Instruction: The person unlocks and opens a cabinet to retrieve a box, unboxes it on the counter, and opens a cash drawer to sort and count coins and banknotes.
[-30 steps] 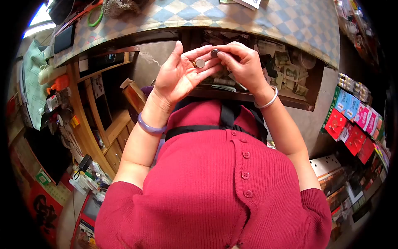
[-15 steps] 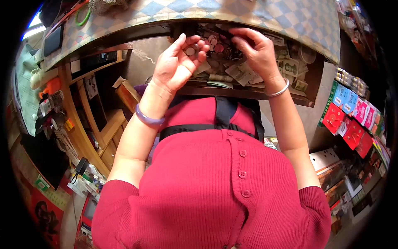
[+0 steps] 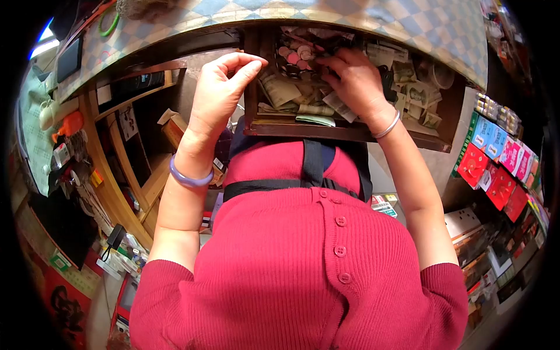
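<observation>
An open wooden drawer point(image 3: 350, 135) holds banknotes point(image 3: 280, 92) and a round container of coins point(image 3: 299, 57). My right hand point(image 3: 356, 81) reaches into the drawer, its fingers bent down at the right side of the coins; the fingertips are partly hidden, so what they hold does not show. Left of the drawer, my left hand point(image 3: 224, 81) is raised with its fingers curled inward and the thumb near the index finger. Any coins in its palm are hidden from view.
Above the drawer runs a tabletop with a checked cloth point(image 3: 233, 20), a dark phone-like object point(image 3: 69, 60) and a green ring point(image 3: 108, 23). Wooden shelving point(image 3: 111, 157) stands at the left. Red and pink packets point(image 3: 500, 185) hang at the right.
My left hand has moved left, away from my right hand, and its open palm has curled closed. My right hand has left the palm and gone down into the drawer by the coins.
</observation>
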{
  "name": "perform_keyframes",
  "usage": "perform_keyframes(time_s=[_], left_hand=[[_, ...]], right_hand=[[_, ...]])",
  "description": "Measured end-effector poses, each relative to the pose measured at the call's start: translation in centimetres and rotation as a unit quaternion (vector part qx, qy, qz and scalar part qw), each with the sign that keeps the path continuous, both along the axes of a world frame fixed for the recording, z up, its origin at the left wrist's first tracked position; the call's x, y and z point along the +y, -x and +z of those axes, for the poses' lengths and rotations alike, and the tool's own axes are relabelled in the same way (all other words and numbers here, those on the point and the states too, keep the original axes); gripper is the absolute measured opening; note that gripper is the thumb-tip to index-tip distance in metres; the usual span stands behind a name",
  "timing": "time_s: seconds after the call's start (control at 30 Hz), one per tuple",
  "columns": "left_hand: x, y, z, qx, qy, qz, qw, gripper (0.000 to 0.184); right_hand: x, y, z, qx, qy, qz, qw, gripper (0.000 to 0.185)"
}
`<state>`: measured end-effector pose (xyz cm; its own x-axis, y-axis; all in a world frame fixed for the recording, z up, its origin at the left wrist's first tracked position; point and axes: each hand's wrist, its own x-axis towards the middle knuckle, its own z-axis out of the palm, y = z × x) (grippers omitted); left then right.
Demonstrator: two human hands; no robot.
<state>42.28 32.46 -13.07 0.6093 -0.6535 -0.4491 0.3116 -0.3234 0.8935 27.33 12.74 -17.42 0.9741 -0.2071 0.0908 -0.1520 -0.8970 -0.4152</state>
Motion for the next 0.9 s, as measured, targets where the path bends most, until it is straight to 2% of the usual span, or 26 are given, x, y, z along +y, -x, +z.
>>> perform_keyframes(time_s=[0.07, 0.1, 0.17, 0.2, 0.27, 0.3, 0.37, 0.4, 0.43, 0.5, 0.53, 0.67, 0.73, 0.83, 0.9], left_hand=[[-0.2, 0.2, -1.5, -0.103, 0.036, -0.011, 0.994, 0.019], [-0.2, 0.0, -1.7, -0.102, 0.035, -0.012, 0.994, 0.019], [0.1, -0.5, -2.0, -0.209, -0.038, -0.08, 0.974, 0.02], [-0.2, -0.4, -1.7, -0.208, -0.038, -0.081, 0.974, 0.02], [-1.2, 0.1, -0.8, -0.344, -0.094, -0.142, 0.923, 0.02], [-1.5, 0.4, -1.0, -0.406, -0.078, -0.152, 0.898, 0.019], [-1.9, 1.0, -1.6, -0.526, -0.109, -0.189, 0.822, 0.018], [-2.3, 1.3, -1.7, -0.56, -0.118, -0.202, 0.794, 0.014], [-2.7, 1.4, -1.8, -0.561, -0.118, -0.203, 0.794, 0.014], [-3.4, 1.5, -2.0, -0.621, -0.166, -0.268, 0.717, 0.014], [-3.7, 1.5, -2.0, -0.62, -0.195, -0.286, 0.704, 0.014], [-4.9, 1.3, -2.6, -0.599, -0.215, -0.326, 0.699, 0.015], [-5.3, 1.2, -3.4, -0.543, -0.144, -0.331, 0.759, 0.017], [-6.0, 1.1, -3.8, -0.489, -0.198, -0.344, 0.777, 0.019], [-6.3, 1.0, -4.1, -0.48, -0.163, -0.335, 0.794, 0.02]], right_hand=[[-0.6, 0.0, 0.1, 0.018, -0.019, -0.005, 1.0, 0.02], [-0.8, 0.0, 0.1, 0.019, -0.019, -0.005, 1.0, 0.02], [-1.0, 0.1, -0.2, 0.016, -0.063, 0.0, 0.998, 0.019], [-1.1, 0.1, -0.4, 0.018, -0.064, 0.0, 0.998, 0.019], [-1.2, 0.1, -0.9, -0.008, -0.101, -0.036, 0.994, 0.024], [-1.3, 0.2, -0.8, -0.008, -0.101, -0.038, 0.994, 0.024], [-1.6, 0.2, -0.3, -0.006, -0.105, 0.057, 0.993, 0.024], [-1.5, 0.1, -0.1, -0.006, -0.105, 0.056, 0.993, 0.024], [-1.3, 0.0, 0.1, 0.007, -0.084, 0.067, 0.994, 0.023], [-1.2, -0.3, 0.2, 0.019, -0.063, 0.078, 0.995, 0.022], [-1.3, -0.5, 0.0, 0.018, -0.052, 0.094, 0.994, 0.02], [-1.5, -1.3, -0.7, 0.028, -0.01, 0.132, 0.991, 0.015], [-1.6, -1.3, -0.9, 0.029, -0.033, 0.122, 0.992, 0.014], [-1.9, -1.2, -0.9, 0.028, -0.054, 0.12, 0.991, 0.011], [-2.1, -0.9, -0.9, 0.023, -0.052, 0.125, 0.991, 0.01]])
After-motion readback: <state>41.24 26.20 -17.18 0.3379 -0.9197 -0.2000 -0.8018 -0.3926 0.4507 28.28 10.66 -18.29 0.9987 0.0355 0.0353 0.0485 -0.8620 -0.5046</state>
